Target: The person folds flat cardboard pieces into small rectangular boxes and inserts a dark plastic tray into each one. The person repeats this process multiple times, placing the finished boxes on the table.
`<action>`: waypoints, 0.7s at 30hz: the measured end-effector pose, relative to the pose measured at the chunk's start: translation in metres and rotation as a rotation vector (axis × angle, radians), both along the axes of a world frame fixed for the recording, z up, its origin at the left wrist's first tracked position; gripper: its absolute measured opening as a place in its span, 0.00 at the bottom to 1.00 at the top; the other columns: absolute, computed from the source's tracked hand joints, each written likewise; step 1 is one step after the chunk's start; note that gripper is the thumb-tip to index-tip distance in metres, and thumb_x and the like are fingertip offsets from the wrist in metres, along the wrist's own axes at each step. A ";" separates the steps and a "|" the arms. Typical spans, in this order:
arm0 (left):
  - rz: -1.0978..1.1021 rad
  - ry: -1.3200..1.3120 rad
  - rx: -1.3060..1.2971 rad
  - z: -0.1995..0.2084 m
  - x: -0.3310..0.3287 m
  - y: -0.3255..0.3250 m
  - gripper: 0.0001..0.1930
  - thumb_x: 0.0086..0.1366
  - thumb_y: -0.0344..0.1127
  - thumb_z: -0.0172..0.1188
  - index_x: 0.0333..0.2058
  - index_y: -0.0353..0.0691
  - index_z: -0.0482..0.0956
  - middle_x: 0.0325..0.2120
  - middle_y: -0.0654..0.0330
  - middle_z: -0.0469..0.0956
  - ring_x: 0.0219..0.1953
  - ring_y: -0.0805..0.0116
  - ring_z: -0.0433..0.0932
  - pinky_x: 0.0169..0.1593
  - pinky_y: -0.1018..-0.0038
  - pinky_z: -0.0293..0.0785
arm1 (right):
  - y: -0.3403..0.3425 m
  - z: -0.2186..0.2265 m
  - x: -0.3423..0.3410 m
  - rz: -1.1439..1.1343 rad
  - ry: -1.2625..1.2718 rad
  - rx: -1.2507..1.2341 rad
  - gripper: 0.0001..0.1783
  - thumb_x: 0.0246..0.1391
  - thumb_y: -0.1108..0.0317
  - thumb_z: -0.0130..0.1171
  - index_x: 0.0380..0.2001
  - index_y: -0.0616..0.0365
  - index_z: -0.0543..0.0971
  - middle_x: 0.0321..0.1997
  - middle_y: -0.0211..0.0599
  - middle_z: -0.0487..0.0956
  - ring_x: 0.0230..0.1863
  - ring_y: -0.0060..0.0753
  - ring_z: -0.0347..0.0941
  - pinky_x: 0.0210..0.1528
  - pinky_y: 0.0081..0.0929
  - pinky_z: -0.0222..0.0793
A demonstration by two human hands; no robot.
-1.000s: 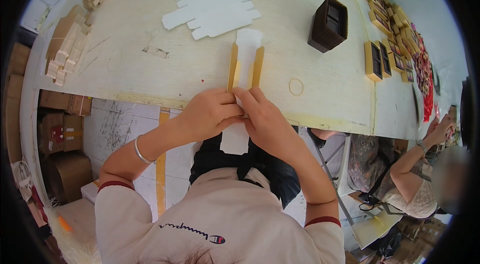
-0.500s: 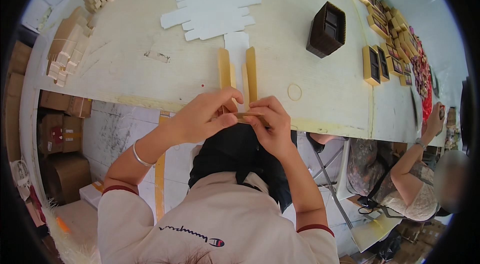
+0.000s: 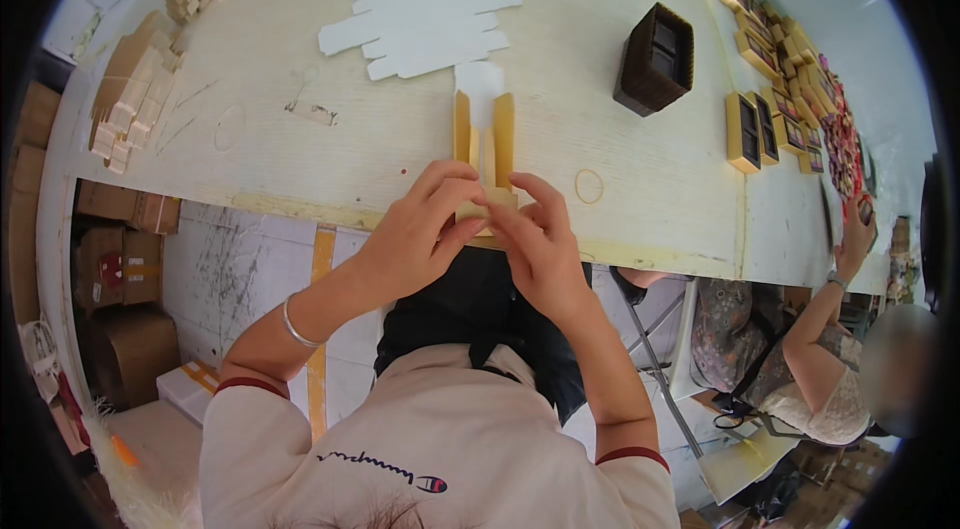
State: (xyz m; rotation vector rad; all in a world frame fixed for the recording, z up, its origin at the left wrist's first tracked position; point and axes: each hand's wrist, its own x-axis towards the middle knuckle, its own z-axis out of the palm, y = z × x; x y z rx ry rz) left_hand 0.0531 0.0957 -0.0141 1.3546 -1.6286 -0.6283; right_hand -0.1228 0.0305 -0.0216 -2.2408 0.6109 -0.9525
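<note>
Kinda hard to see the exact grip, since the knuckles hid most of the near end, but the left hand (image 3: 412, 234) and right hand (image 3: 545, 254) had their fingers curled in, pinching a half-folded gold-and-white card box (image 3: 505, 137). Its smooth, straight gold walls stood up just beyond the fingertips. Farther past them lay flat white card (image 3: 425, 19) with notched edges; right of the fingers, a thin yellowish rubber band (image 3: 589, 187) and a dark brown, ridged rectangular stack (image 3: 640, 74).

Beyond your fingers (image 3: 541, 191), the part-folded carton (image 3: 504, 141) extends across the tabletop (image 3: 350, 154) toward carton blanks (image 3: 425, 17); to your fingers' right lie a rubber band (image 3: 576, 185) and stacked trays (image 3: 640, 69).
</note>
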 end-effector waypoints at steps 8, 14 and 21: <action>0.087 -0.411 -0.260 -0.010 -0.007 0.006 0.07 0.53 0.26 0.64 0.31 0.34 0.78 0.31 0.56 0.75 0.28 0.58 0.76 0.30 0.69 0.74 | 0.002 0.001 0.001 -0.021 0.261 -0.346 0.14 0.41 0.77 0.60 0.36 0.61 0.77 0.38 0.40 0.71 0.31 0.42 0.72 0.32 0.37 0.69; -0.067 -0.457 0.123 0.010 0.002 -0.001 0.05 0.54 0.27 0.63 0.30 0.35 0.77 0.28 0.56 0.75 0.30 0.55 0.75 0.31 0.66 0.72 | -0.010 0.029 0.007 0.111 0.559 0.084 0.08 0.42 0.78 0.59 0.30 0.61 0.75 0.32 0.40 0.71 0.37 0.47 0.72 0.39 0.39 0.69; -0.292 -0.492 0.169 0.031 0.029 -0.018 0.05 0.56 0.33 0.63 0.29 0.39 0.78 0.28 0.60 0.75 0.35 0.58 0.74 0.39 0.66 0.72 | -0.018 0.023 -0.001 0.216 0.443 -0.236 0.08 0.43 0.74 0.61 0.31 0.57 0.77 0.33 0.32 0.73 0.35 0.40 0.73 0.36 0.34 0.67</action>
